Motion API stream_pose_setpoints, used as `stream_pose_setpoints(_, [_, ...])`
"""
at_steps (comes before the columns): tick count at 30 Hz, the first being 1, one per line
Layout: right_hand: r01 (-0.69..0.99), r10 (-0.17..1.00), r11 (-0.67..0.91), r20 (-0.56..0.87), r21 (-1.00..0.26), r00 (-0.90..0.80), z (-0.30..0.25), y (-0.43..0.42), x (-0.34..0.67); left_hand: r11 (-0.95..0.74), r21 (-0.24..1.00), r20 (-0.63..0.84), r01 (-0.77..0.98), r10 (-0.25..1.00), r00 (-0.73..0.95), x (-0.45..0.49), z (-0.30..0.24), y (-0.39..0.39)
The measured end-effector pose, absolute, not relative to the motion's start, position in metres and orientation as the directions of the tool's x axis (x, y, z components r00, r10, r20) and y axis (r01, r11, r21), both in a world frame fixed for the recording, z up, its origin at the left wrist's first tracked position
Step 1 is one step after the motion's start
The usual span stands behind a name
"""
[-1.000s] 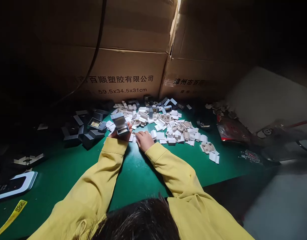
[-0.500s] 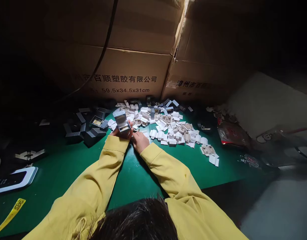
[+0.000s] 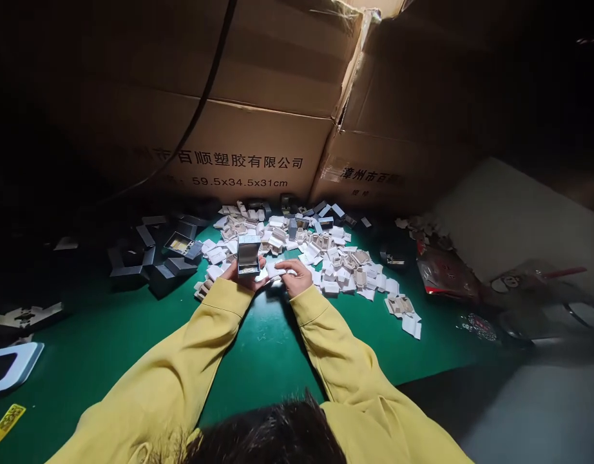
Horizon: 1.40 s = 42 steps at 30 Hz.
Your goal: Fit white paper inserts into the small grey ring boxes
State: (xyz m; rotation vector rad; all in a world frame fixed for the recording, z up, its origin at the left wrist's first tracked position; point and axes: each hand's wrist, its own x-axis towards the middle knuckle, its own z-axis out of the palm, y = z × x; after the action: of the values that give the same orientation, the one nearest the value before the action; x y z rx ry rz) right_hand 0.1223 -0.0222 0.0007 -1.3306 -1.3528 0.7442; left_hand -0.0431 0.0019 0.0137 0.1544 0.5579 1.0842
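My left hand (image 3: 232,272) is wrapped round a small dark blue-grey jewelry box (image 3: 249,250) with its lid raised and a pale inside. Just to the right, my right hand (image 3: 299,278) pinches a white folded card insert (image 3: 276,268) between thumb and fingers, close beside the box. Behind both hands spreads a pile of white and beige folded card inserts (image 3: 343,263). Left of my hands lie several dark open boxes (image 3: 169,274), one with a yellowish inside (image 3: 180,245).
Large brown cartons (image 3: 229,142) stand along the back of the green table (image 3: 258,361). At the right are a red plastic packet (image 3: 444,270) and a small dark box (image 3: 392,259). A white-framed device (image 3: 24,364) and a yellow strip (image 3: 6,425) lie at the left. A black cable (image 3: 205,96) hangs in front.
My right hand has moved right, away from the box, and a white card insert now shows in its fingers. The box has shifted slightly right and down in view, standing straighter.
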Motion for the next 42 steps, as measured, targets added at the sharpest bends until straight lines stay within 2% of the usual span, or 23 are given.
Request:
stream_pose_setpoints(7, [0.012,0.965,0.087,0.087,-0.996,0.249,-0.005,-0.021,0.12,0.475,0.38,-0.411,-0.794,0.856,0.315,-0.039,0.01,0.003])
stream_pose_setpoints(12, [-0.06,0.962,0.154,0.136,-0.986,0.238,-0.002,-0.022,0.128,0.56,0.371,-0.424,-0.741,0.812,0.401,-0.038,0.005,0.003])
stream_pose_setpoints(15, [-0.005,0.952,0.209,0.203,-0.978,0.228,0.004,-0.023,0.131,0.601,0.385,-0.443,-0.701,0.786,0.431,-0.035,0.002,0.001])
stream_pose_setpoints(21, [0.257,0.877,0.311,0.381,-0.915,0.294,0.009,-0.021,0.134,0.633,0.454,-0.485,-0.627,0.766,0.422,-0.028,-0.011,0.0])
stream_pose_setpoints(24, [0.455,0.821,0.328,0.488,-0.828,0.297,0.006,-0.019,0.137,0.623,0.498,-0.474,-0.604,0.778,0.412,-0.027,-0.018,-0.001])
stream_pose_setpoints(27, [0.614,0.781,0.367,0.59,-0.699,0.204,0.002,-0.018,0.141,0.619,0.524,-0.45,-0.584,0.784,0.428,-0.027,-0.017,-0.005])
stream_pose_setpoints(33, [0.666,0.7,0.487,0.708,-0.565,0.088,-0.006,-0.012,0.142,0.62,0.565,-0.403,-0.543,0.783,0.474,-0.025,-0.003,-0.013])
stream_pose_setpoints(38, [0.718,0.643,0.515,0.765,-0.468,0.038,-0.009,-0.008,0.141,0.62,0.581,-0.402,-0.527,0.782,0.477,-0.025,0.002,-0.013])
stream_pose_setpoints(42, [0.685,0.615,0.57,0.788,-0.453,0.009,-0.008,-0.008,0.142,0.633,0.576,-0.428,-0.518,0.773,0.468,-0.026,0.003,-0.012])
